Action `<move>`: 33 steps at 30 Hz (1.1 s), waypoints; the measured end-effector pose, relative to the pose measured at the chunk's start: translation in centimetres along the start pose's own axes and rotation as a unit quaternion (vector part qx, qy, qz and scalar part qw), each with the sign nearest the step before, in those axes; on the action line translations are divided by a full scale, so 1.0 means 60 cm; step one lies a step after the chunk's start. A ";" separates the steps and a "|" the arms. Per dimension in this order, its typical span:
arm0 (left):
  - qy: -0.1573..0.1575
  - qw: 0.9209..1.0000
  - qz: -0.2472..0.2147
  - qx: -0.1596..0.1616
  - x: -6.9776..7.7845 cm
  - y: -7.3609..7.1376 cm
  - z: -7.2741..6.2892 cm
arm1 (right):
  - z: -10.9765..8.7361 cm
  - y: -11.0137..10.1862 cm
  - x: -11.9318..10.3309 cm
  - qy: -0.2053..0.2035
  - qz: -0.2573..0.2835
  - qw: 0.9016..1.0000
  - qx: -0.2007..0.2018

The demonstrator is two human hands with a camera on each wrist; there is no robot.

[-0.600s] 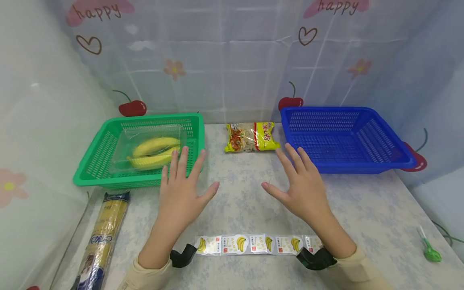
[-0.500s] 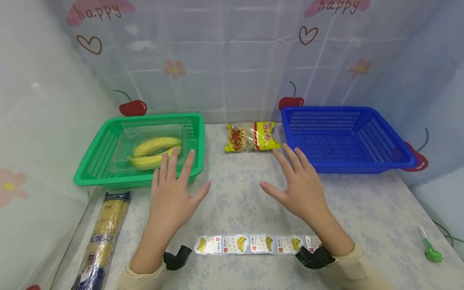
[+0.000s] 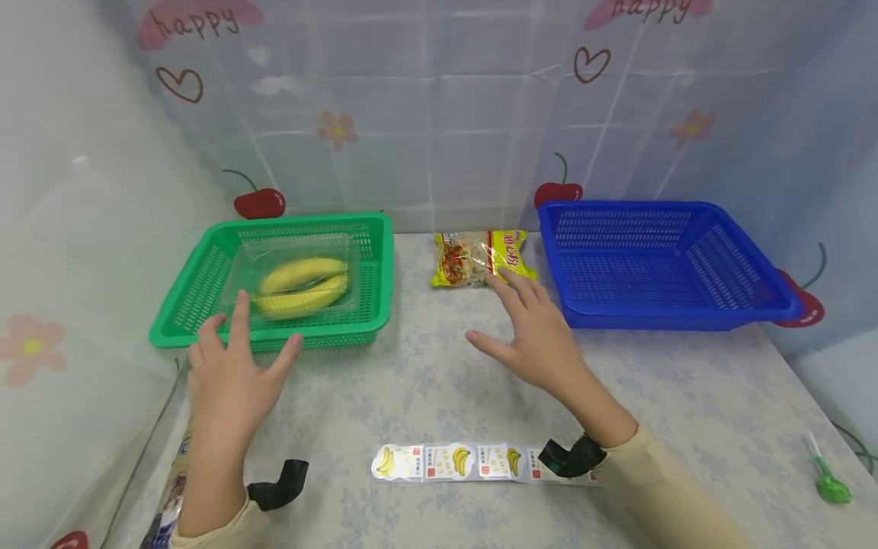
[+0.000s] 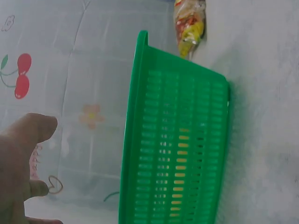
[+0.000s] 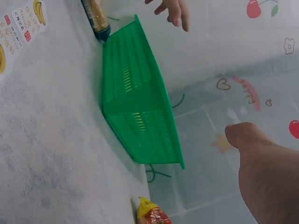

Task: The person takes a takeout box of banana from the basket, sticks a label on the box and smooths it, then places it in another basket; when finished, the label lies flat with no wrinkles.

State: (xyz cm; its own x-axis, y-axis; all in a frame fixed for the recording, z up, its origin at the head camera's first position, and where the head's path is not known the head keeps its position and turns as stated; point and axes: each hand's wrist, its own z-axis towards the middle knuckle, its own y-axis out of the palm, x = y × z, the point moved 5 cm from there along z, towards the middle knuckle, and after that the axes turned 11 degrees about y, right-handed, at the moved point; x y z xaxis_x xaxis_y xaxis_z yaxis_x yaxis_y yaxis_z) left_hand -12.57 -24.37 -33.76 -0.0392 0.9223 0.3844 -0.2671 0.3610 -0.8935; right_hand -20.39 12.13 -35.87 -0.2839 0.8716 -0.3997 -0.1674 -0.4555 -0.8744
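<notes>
My left hand point(image 3: 229, 389), fingers spread and slightly bent, hovers at the front left of the green basket point(image 3: 343, 331). Under that hand and forearm, a long pack of spaghetti point(image 3: 168, 507) is mostly hidden. Two bananas point(image 3: 302, 299) lie in a clear plastic box point(image 3: 291, 248) inside the basket. My right hand point(image 3: 542, 339) holds nothing, and its fingertips overlap the front of a yellow noodle packet point(image 3: 469, 261) in the head view. In the left wrist view, the left hand's fingers point(image 4: 35, 128) are beside the basket's rim, apart from it.
A blue basket point(image 3: 679, 319) with nothing in it stands at the back right. Along the table's front lies a strip of sachets printed with bananas point(image 3: 449, 462). A green lollipop point(image 3: 832, 488) is near the right edge. Printed curtains point(image 3: 473, 137) close off the back and sides.
My left hand has swung left from in front of the bananas to above the spaghetti pack. The right hand has shifted slightly left, towards the noodle packet. The head view has turned a little left.
</notes>
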 end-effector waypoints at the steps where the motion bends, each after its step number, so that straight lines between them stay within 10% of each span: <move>1: -0.013 1.000 0.003 -0.003 -0.011 -0.002 0.000 | 0.005 0.004 -0.004 0.001 0.009 1.000 -0.011; 15: -0.158 0.983 -0.044 -0.081 -0.131 -0.007 0.014 | 0.081 0.067 -0.100 -0.030 0.091 0.989 -0.110; 23: -0.192 0.961 -0.120 -0.158 -0.161 0.010 0.021 | 0.123 0.096 -0.173 -0.039 0.133 0.980 -0.142; 33: -0.204 0.947 -0.190 -0.161 -0.178 0.027 0.034 | 0.167 0.143 -0.268 -0.022 0.103 0.977 -0.186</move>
State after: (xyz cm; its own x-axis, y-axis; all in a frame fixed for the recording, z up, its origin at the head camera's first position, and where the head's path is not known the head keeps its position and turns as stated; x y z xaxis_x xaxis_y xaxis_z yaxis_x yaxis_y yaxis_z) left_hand -14.57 -33.90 -38.83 -0.3858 0.6111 0.6912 -0.0320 0.7399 -0.6720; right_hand -26.71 -7.61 -34.22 -0.3170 0.7559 -0.5728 0.2504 -0.5158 -0.8193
